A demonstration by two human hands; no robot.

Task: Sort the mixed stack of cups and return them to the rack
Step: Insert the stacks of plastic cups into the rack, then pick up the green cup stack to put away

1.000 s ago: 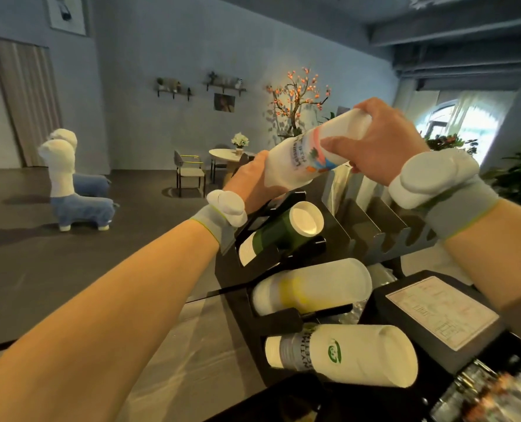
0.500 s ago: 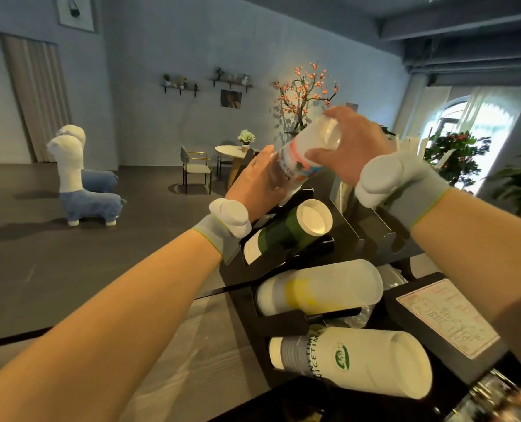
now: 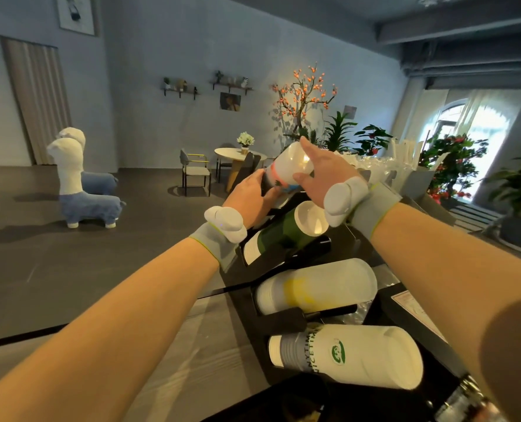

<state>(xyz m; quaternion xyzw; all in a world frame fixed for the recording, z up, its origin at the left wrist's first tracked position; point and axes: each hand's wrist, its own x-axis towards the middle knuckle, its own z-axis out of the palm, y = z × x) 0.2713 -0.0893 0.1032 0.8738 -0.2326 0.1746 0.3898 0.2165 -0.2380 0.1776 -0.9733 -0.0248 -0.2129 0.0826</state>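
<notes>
Both hands hold one stack of white printed cups (image 3: 285, 170) in the air above the far end of a black cup rack (image 3: 284, 320). The stack lies almost level, its wide mouth turned to the right and toward the camera, with a red and blue print round its middle. The left hand (image 3: 251, 193) grips the narrow bottom end, fingers curled round it. The right hand (image 3: 320, 175) clasps the mouth end, thumb under the rim and a finger stretched over the top. Each wrist wears a grey band with a white pod. The rack stands on the right part of a grey wood-grain bench (image 3: 189, 363), and its slots carry three more stacks, all lying on their sides with their mouths to the right. The dark green cups (image 3: 279, 237) lie just below the held stack, the frosted cups with a yellow mark (image 3: 320, 287) sit in the middle slot, and the white cups with a green logo (image 3: 359, 357) sit in the nearest one. Whether the held stack touches the rack cannot be told, as the hands hide its underside. Beyond the bench stand two alpaca figures (image 3: 79, 190), a round table (image 3: 237, 153) with chairs, and a lit tree (image 3: 306, 95).
</notes>
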